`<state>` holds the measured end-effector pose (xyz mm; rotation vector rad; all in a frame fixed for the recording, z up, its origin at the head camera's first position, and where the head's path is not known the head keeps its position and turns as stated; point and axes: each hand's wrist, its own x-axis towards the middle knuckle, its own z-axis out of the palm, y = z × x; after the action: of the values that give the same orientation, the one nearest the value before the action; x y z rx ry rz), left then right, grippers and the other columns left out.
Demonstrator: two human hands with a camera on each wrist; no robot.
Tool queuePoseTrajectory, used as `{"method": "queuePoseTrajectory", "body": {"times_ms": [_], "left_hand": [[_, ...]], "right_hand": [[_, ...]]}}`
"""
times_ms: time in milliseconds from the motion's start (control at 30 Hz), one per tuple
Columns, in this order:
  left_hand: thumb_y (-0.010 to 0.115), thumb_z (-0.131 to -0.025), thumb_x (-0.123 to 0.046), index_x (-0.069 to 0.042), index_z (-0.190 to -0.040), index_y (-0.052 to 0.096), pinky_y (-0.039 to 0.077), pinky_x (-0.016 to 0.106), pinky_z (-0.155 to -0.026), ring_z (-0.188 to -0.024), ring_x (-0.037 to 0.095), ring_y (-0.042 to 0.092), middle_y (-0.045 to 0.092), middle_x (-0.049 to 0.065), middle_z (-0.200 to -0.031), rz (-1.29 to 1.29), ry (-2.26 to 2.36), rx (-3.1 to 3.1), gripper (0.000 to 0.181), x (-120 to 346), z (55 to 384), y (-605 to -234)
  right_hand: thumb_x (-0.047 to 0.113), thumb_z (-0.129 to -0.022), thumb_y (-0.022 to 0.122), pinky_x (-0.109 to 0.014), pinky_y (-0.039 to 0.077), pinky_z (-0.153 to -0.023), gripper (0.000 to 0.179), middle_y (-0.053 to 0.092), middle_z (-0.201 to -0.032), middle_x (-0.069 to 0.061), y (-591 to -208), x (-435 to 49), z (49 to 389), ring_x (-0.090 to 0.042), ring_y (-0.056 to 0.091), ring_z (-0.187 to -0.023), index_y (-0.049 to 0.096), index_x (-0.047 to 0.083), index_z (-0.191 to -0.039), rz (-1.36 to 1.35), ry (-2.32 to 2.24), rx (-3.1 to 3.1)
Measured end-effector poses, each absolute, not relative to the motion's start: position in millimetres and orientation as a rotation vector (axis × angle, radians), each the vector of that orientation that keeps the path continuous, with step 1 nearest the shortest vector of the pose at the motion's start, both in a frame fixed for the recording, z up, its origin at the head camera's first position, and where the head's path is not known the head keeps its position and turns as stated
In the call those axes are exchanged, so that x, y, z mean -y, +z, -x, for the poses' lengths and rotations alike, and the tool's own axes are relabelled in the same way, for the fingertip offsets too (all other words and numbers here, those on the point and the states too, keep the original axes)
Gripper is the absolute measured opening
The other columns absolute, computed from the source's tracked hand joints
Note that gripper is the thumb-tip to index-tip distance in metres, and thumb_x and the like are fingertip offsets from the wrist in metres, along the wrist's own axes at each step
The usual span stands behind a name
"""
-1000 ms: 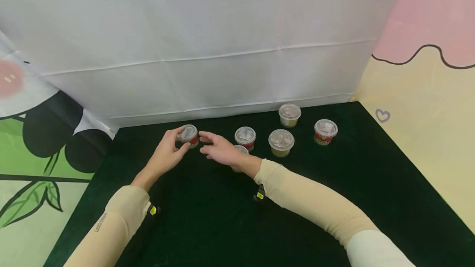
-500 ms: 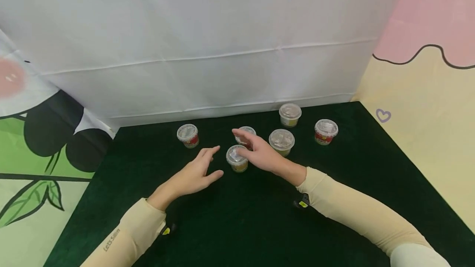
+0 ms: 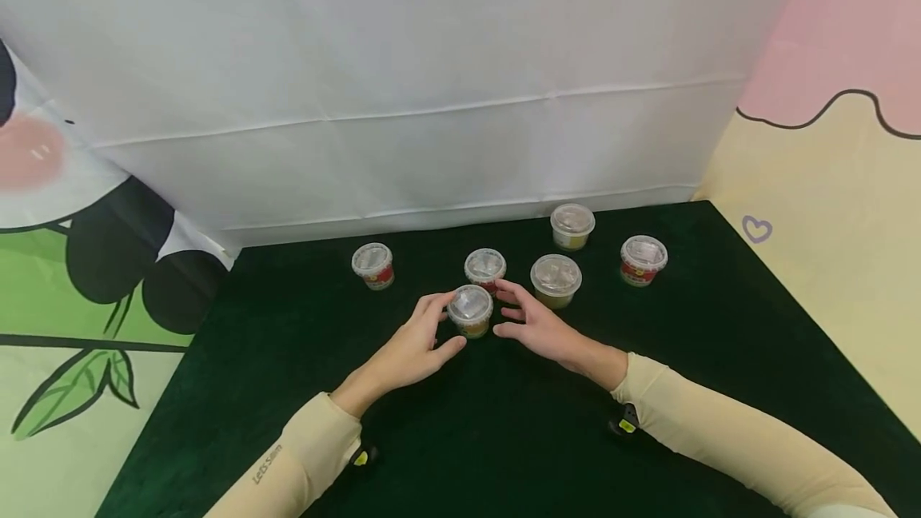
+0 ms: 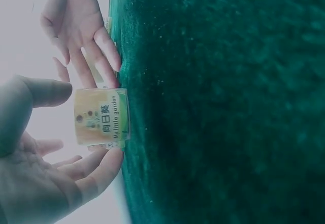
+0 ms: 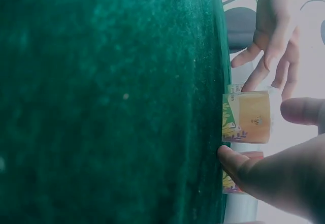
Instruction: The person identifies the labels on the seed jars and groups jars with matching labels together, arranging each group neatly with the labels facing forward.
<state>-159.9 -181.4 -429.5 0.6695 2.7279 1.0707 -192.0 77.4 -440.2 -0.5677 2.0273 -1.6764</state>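
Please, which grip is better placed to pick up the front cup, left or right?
Left, probably: in the head view, the left grip has a finger overlapping the lid of the front cup, with its thumb nearby. The right grip is close, but seems slightly apart.

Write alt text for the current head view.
A person's left hand and right hand flank a lidded plastic cup with a yellowish label on a dark green tabletop. Five more lidded cups stand farther back, before a creased white backdrop.

Cup [image 4: 101, 117] reads "向日葵 My little garden"; left sleeve [image 3: 298, 454], "Lets Slim".
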Motion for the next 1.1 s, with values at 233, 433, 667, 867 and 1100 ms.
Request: {"method": "queuePoseTrajectory", "body": {"times_ms": [233,433,667,867,1100], "left_hand": [[0.066,-0.101,-0.026,-0.011,-0.158,0.026,0.054,0.034,-0.083,-0.129,0.030,0.054,0.037,0.015,-0.149,-0.631,1.172,-2.711,0.071,175.1,161.8,-435.4],[0.066,-0.100,-0.027,-0.013,-0.159,0.024,0.055,0.033,-0.082,-0.127,0.030,0.054,0.037,0.014,-0.146,-0.583,1.195,-2.697,0.074,173.7,159.6,-434.4],[0.066,-0.100,-0.028,-0.013,-0.159,0.024,0.054,0.033,-0.082,-0.125,0.027,0.054,0.037,0.013,-0.145,-0.593,1.204,-2.693,0.073,172.2,163.3,-435.3],[0.066,-0.100,-0.028,-0.014,-0.159,0.023,0.054,0.035,-0.083,-0.125,0.030,0.053,0.036,0.015,-0.144,-0.605,1.197,-2.687,0.074,172.3,164.1,-436.9],[0.069,-0.098,-0.023,-0.014,-0.160,0.021,0.054,0.039,-0.092,-0.126,0.029,0.053,0.035,0.014,-0.146,-0.615,1.223,-2.646,0.078,173.8,164.5,-438.8]], "right_hand": [[0.007,-0.103,0.054,-0.055,0.029,-0.116,0.068,0.028,-0.161,-0.019,-438.5,-72.8,193.0,-0.040,0.030,-0.147,0.020,0.012,-0.161,0.523,-1.671,-1.935],[0.011,-0.103,0.056,-0.049,0.037,-0.113,0.068,0.032,-0.159,-0.017,-435.5,-66.4,197.4,-0.036,0.037,-0.143,0.020,0.013,-0.161,0.471,-1.710,-1.816],[0.009,-0.103,0.055,-0.047,0.040,-0.111,0.068,0.034,-0.157,-0.018,-435.6,-67.2,200.9,-0.036,0.039,-0.141,0.020,0.012,-0.161,0.480,-1.709,-1.799],[0.006,-0.103,0.054,-0.047,0.040,-0.111,0.067,0.033,-0.158,-0.018,-436.8,-66.7,201.7,-0.036,0.037,-0.143,0.020,0.012,-0.161,0.487,-1.717,-1.791],[0.005,-0.103,0.054,-0.047,0.042,-0.110,0.068,0.032,-0.158,-0.021,-439.0,-67.2,202.3,-0.038,0.035,-0.144,0.019,0.011,-0.161,0.476,-1.693,-1.792]]}}
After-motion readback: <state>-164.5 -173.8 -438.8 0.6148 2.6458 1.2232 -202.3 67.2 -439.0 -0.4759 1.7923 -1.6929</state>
